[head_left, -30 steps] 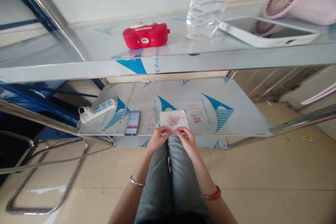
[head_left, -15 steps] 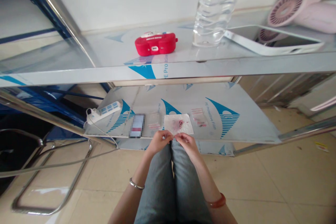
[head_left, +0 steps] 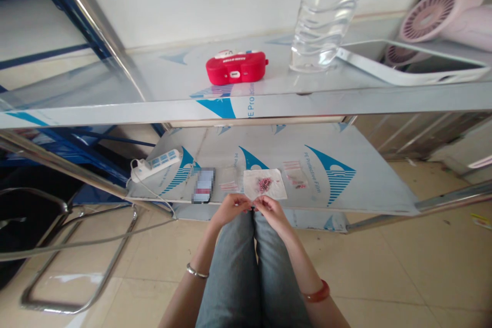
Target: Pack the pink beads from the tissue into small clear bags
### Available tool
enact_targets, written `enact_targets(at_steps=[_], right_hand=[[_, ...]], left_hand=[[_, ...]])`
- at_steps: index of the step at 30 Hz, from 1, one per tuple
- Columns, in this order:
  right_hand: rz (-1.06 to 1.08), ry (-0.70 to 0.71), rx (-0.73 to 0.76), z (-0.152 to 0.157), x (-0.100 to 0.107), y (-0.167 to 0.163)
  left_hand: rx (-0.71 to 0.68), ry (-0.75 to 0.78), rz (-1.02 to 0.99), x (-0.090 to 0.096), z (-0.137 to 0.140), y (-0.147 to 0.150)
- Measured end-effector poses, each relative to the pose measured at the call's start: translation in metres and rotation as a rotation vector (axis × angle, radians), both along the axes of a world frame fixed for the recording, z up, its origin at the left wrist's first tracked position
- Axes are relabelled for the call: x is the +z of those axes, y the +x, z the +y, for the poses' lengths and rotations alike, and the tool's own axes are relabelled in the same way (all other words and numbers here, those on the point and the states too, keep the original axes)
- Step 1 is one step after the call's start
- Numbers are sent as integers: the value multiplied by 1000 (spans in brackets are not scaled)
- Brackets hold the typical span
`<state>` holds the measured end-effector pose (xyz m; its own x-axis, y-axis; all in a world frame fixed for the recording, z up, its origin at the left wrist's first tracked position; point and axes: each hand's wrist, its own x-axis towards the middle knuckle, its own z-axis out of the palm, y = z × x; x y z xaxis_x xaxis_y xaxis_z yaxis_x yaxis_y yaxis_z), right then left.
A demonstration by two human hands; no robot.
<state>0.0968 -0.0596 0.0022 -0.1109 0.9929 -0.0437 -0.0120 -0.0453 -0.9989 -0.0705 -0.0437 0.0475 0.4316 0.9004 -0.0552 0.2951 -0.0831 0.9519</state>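
My left hand (head_left: 235,207) and my right hand (head_left: 269,209) meet fingertip to fingertip above my lap, close to the lower shelf's front edge. Both are pinched closed; whatever lies between the fingers is too small to make out. Just beyond them a white tissue (head_left: 280,190) is spread on the shelf, bearing a pile of small red and pink beads (head_left: 264,184). Right of the tissue is a clear zip bag (head_left: 295,175) with some red beads inside. Another clear bag (head_left: 229,178) lies to its left, beside a phone (head_left: 203,184) with a blurred screen.
A white power strip (head_left: 157,163) with a cable is at the lower shelf's left. On the upper shelf (head_left: 161,82) stand a red earphone case (head_left: 237,68), a water bottle (head_left: 325,20), a white tablet (head_left: 415,64) and a pink fan (head_left: 430,15). A metal-framed chair (head_left: 80,297) is at left.
The view has shifted slightly, so the shelf items sit a little further right. My hands stay together, and more of the bead pile shows on the tissue.
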Motion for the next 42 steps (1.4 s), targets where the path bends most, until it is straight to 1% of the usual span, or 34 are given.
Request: enact_targets(at_steps=[2,5,10,13,16,18,20,22,26,29,34,38,42], right_hand=[[-15,17,-7,3,1,-2],[-75,60,-4,8,7,-6],[-136,125,-15,20,16,-11],[-103,91,8,29,14,-14],[-71,37,26,39,5,-20],[-64,29,21,46,-3,-27],[-81,33,2,51,-11,-35],[-142,36,-20,57,-17,-43],[-404,32,-61,69,-18,-60],[-568,-10,-62,77,-16,-70],[-705,-95,-106,86,-17,-85],[-784,-126,-129,93,-20,-92],[-877,-150,-94,99,-26,-94]], left_hand=[[5,-22,0,2,3,-5],[50,-49,18,3,7,-12],[117,-30,78,3,13,-21],[135,-45,103,4,17,-27],[183,-82,93,1,23,-33],[263,-106,87,-6,29,-37],[380,-113,116,-16,34,-40],[505,-103,171,-26,38,-41],[714,-62,313,-39,41,-42],[800,-34,422,-42,42,-43],[857,-23,481,-43,48,-42],[793,-43,530,-51,57,-42],[721,-17,571,-61,64,-40]])
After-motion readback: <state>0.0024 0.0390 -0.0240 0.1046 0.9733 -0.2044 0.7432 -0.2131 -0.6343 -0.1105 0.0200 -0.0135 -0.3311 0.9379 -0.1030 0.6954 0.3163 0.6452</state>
